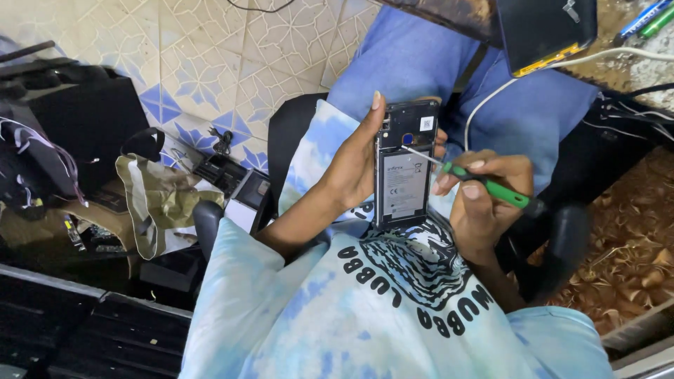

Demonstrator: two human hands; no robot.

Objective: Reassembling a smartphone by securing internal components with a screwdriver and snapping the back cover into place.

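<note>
Phone (403, 184) in left hand (354, 163); screwdriver (484, 184) in right hand (484, 200).

My left hand (353, 168) is raised in front of my chest, palm turned right, fingers straight and upright, thumb tucked behind. My right hand (484, 196) sits just beside it, fingers curled in a pinch, wrist bent downward.

Soft daylight is coming in evenly, shadows staying faint (left corner's going pretty dark), edges bending a bit, centre looking sharp.
</note>
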